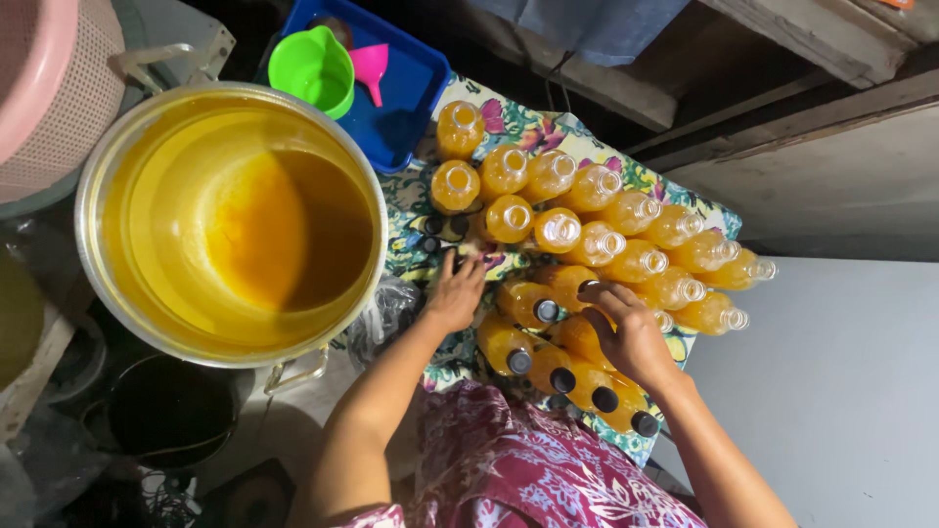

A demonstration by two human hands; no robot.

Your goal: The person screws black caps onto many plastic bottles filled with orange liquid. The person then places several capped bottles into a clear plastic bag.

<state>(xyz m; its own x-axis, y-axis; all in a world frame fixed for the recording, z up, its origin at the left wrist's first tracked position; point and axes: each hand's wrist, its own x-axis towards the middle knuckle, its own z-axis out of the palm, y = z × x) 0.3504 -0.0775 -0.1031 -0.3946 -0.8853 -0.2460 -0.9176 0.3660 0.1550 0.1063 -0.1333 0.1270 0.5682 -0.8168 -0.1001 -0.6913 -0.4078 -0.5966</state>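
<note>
Many plastic bottles of orange liquid stand on a flowered cloth [528, 127]. The far ones, such as one open bottle [560, 231], have no caps. The near ones, such as one capped bottle [529, 304], wear black caps. My left hand [455, 293] reaches down to loose black caps [435, 233] lying on the cloth, fingers together on them. My right hand [631, 332] rests over the top of a bottle [579, 284] in the middle row, fingers curled around its neck; its cap is hidden.
A large metal pot [93, 186] of yellow-orange liquid fills the left. Behind it a blue tray [416, 88] holds a green funnel-like cup [313, 68] and a pink funnel [372, 66]. A pink basket [44, 88] sits far left. A grey surface [841, 372] lies right.
</note>
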